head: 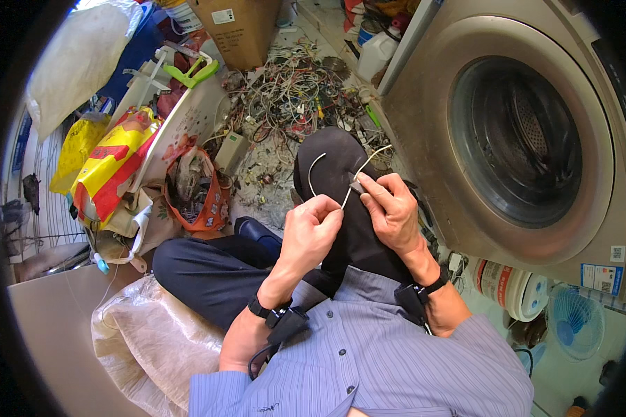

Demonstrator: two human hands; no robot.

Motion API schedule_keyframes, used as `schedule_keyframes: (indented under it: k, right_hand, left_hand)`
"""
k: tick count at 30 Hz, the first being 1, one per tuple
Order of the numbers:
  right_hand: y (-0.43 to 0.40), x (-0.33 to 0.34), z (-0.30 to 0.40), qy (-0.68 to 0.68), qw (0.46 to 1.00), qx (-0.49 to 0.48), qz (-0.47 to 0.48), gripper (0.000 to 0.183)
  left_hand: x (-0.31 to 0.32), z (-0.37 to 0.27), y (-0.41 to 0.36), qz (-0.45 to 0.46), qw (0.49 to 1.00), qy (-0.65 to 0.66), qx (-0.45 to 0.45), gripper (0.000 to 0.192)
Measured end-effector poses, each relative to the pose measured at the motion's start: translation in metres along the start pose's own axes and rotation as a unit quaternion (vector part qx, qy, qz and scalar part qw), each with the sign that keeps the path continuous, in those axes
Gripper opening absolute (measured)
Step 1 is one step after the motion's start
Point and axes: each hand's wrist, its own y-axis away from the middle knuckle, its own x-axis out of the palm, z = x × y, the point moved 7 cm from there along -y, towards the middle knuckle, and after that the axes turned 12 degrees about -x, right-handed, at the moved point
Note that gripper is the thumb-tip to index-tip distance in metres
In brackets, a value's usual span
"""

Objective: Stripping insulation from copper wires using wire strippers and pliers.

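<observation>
My left hand (313, 227) pinches a thin white cable (346, 198) between thumb and forefinger, above my raised knee. One free end of the cable curves up from behind that hand. My right hand (391, 208) grips a small flat grey blade-like piece (357, 186) and presses it against the cable with the forefinger. The cable's other end sticks out up and to the right past the fingertips. What the right palm covers is hidden.
A heap of tangled scrap wires (292, 94) lies on the floor ahead. A front-loading washing machine (417, 130) stands at the right. To the left are an orange bag (214, 206), a white tub (188, 117) and a yellow and red sack (109, 169). A cardboard box (240, 31) stands beyond.
</observation>
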Motion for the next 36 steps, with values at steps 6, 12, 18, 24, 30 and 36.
schedule_keyframes:
  k: [6, 12, 18, 24, 30, 36]
  right_hand:
    - [0.001, -0.004, 0.000, 0.007, 1.000, -0.007, -0.015, 0.037]
    - [0.002, -0.005, 0.006, 0.012, 1.000, -0.007, -0.009, 0.038]
    - [0.004, -0.005, 0.003, 0.012, 1.000, 0.011, -0.022, 0.037]
    - [0.006, -0.001, -0.001, 0.002, 1.000, 0.021, -0.021, 0.036]
    - [0.006, 0.001, -0.002, -0.018, 0.999, 0.029, -0.018, 0.034]
    - [0.005, -0.004, -0.003, -0.051, 0.996, 0.065, -0.028, 0.029]
  left_hand:
    - [0.000, 0.009, 0.021, 0.027, 0.998, 0.046, -0.044, 0.012]
    - [-0.005, 0.005, 0.028, 0.025, 0.999, 0.032, -0.032, 0.011]
    - [-0.019, 0.015, 0.043, 0.035, 0.996, 0.070, -0.051, 0.010]
    - [-0.029, 0.029, 0.057, 0.044, 0.991, 0.090, -0.093, 0.009]
    - [-0.038, 0.041, 0.070, 0.054, 0.990, 0.083, -0.100, 0.010]
    - [-0.055, 0.052, 0.072, 0.057, 0.977, 0.153, -0.138, 0.011]
